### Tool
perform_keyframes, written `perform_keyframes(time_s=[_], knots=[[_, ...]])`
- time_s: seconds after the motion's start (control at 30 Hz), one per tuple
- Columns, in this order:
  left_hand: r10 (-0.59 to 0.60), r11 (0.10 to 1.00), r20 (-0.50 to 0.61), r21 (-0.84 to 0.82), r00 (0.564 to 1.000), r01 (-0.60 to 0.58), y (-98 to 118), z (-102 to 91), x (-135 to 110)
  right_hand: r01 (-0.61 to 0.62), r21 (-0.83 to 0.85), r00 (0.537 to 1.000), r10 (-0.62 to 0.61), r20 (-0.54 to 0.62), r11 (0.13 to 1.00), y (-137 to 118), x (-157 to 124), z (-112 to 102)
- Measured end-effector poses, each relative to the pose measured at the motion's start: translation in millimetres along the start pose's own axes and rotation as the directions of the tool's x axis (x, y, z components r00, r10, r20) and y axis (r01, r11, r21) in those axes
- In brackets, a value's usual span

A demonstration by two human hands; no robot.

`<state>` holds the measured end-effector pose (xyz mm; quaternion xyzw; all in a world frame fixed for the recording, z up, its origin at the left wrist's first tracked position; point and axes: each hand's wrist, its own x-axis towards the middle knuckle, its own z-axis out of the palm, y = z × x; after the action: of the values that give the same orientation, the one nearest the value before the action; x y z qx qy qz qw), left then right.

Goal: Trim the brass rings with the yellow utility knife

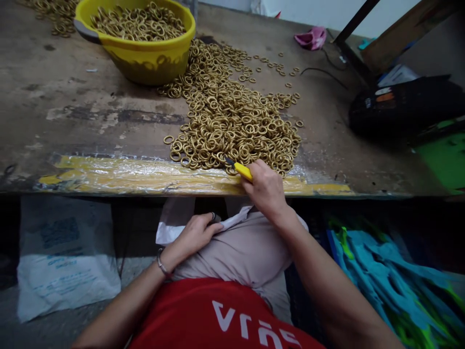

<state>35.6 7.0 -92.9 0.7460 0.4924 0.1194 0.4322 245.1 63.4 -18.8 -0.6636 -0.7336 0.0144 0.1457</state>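
My right hand (267, 186) is closed around the yellow handle of a utility knife (242, 170). The knife's dark tip points left and touches the front edge of a pile of gold-coloured rings (232, 121) on the table. Below the table edge, my left hand (198, 232) lies over my lap, with its thumb along a white sheet (234, 220) and its fingers bent over the far side, partly hidden. A dark band shows on one finger. At the back left, a yellow tub (152, 58) holds more of these rings.
Shiny tape covers the front edge of the worn wooden table (109, 175). More rings (60, 17) lie at the back left. A pink cloth (311, 38) and a black bag (403, 104) sit right. Below are a white sack (67, 261) and turquoise pieces (392, 271).
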Motion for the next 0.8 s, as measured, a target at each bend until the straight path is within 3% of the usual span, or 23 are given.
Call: perform_keyframes(time_s=[0.07,0.13,0.23,0.33,0.43,0.63,0.73,0.8], knots=[[0.036,0.994,-0.060,-0.105,0.998,-0.042,15,-7.5,-6,-0.017,0.190,0.998,0.029,-0.061,0.982,0,-1,-9],[-0.004,0.943,-0.173,-0.329,0.985,-0.054,31,-17.6,-13,-0.078,0.441,0.995,0.100,-0.028,0.894,-2,-3,-20],[-0.118,0.788,-0.292,-0.610,0.949,-0.090,55,-33.1,-18,-0.274,0.741,0.962,0.173,0.213,0.612,-11,-10,-34],[-0.087,0.766,-0.389,-0.614,0.917,-0.187,69,-40.8,-17,-0.466,0.829,0.884,0.135,0.447,0.309,-23,-19,-42],[-0.062,0.806,-0.426,-0.555,0.903,-0.207,74,-39.1,-13,-0.545,0.827,0.838,0.063,0.542,0.136,-34,-30,-44],[-0.128,0.762,-0.413,-0.622,0.902,-0.177,80,-36.5,-16,-0.535,0.842,0.844,0.065,0.532,0.070,-51,-46,-43],[-0.136,0.708,-0.366,-0.686,0.921,-0.168,78,-40.7,-20,-0.492,0.862,0.870,0.041,0.491,0.119,-56,-50,-45],[-0.126,0.609,-0.291,-0.777,0.949,-0.157,73,-42.9,-21,-0.420,0.884,0.906,0.035,0.422,0.206,-57,-52,-47]])
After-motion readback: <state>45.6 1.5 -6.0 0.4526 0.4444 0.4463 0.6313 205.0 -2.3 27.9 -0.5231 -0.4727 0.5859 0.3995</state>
